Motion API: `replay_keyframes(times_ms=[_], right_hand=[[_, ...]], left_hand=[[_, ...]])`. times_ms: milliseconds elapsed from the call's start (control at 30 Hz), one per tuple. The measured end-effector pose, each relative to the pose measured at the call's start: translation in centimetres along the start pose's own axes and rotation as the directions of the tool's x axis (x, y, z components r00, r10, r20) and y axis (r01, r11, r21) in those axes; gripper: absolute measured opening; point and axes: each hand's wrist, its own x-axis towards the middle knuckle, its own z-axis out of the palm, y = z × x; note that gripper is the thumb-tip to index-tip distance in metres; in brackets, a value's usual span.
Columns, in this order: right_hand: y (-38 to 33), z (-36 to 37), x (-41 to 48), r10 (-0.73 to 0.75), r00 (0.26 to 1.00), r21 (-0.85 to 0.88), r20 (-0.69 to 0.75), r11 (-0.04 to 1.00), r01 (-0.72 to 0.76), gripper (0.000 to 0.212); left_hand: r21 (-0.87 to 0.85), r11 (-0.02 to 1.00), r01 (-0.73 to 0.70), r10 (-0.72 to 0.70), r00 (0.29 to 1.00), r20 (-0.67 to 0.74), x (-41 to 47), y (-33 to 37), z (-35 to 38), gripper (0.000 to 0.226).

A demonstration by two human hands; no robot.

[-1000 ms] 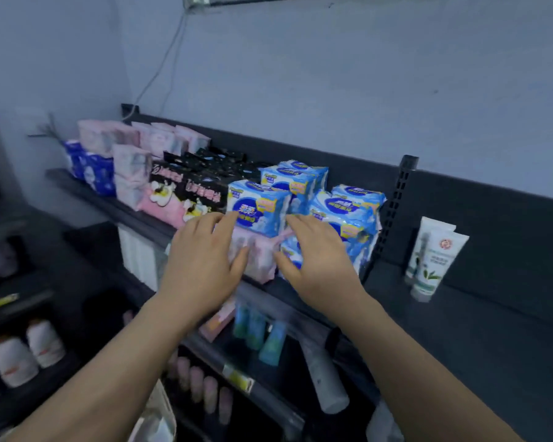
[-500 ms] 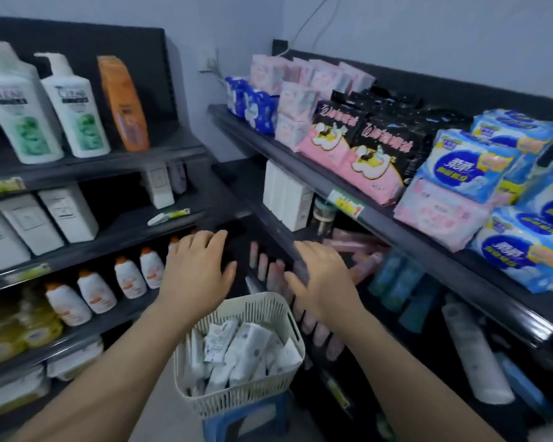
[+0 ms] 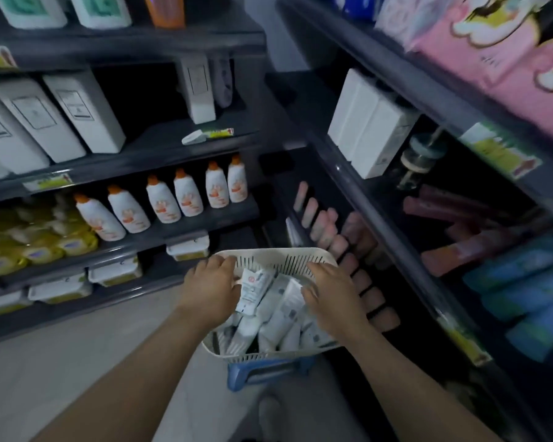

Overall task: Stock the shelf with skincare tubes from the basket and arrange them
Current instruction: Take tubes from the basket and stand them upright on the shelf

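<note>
A cream slotted basket full of white skincare tubes sits on a blue stool in front of the dark shelves. Both my hands are inside the basket. My left hand closes on one white tube that tilts up out of the pile. My right hand curls its thumb and fingers round the end of another white tube. The dark shelf on the right rises beside the basket.
Pink tubes stand in rows on the lower right shelf, with blue tubes further right. White boxes and pink packs sit higher up. White bottles with orange caps line the left shelf. Pale floor lies below.
The view has swung from the upper shelf down to the basket. Both hands have dropped from above the basket into it and closed on tubes.
</note>
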Motion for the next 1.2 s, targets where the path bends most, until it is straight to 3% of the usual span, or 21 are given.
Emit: replay_keyframes(times_ms=[100, 300, 500, 633, 767, 967, 1200], right_hand=[[2.1, 3.6, 2.0, -0.013, 0.995, 0.016, 0.095, 1.000, 0.011, 0.048], [5.3, 9.7, 4.9, -0.033, 0.991, 0.112, 0.133, 0.994, 0.019, 0.039], [7.4, 14.4, 6.6, -0.023, 0.973, 0.138, 0.230, 0.990, -0.009, 0.044], [8.1, 16.3, 7.2, -0.033, 0.973, 0.149, 0.230, 0.989, -0.002, 0.043], [8.0, 17.2, 7.5, -0.038, 0.972, 0.165, 0.233, 0.986, -0.001, 0.043], [7.2, 17.1, 8.3, -0.040, 0.971, 0.175, 0.234, 0.985, -0.002, 0.041], [5.2, 16.5, 9.5, -0.043, 0.973, 0.218, 0.225, 0.976, -0.007, 0.046]], left_hand=[[0.024, 0.999, 0.044, -0.046, 0.993, 0.111, 2.9, -0.3, 4.5, 0.057], [0.044, 0.994, 0.101, -0.110, 0.947, 0.303, 7.4, -0.7, 13.2, 0.069], [-0.003, 0.990, 0.138, -0.125, 0.904, 0.409, 9.9, -1.1, 20.2, 0.089], [-0.008, 0.991, 0.133, -0.117, 0.894, 0.432, 10.6, -1.0, 22.9, 0.087], [-0.079, 0.979, 0.189, -0.146, 0.914, 0.380, 11.3, -1.1, 23.7, 0.075], [-0.419, 0.880, 0.225, -0.139, 0.964, 0.227, 11.2, -1.7, 21.3, 0.039], [-0.441, 0.882, 0.165, -0.212, 0.976, -0.059, 9.1, -4.1, 14.2, 0.033]])
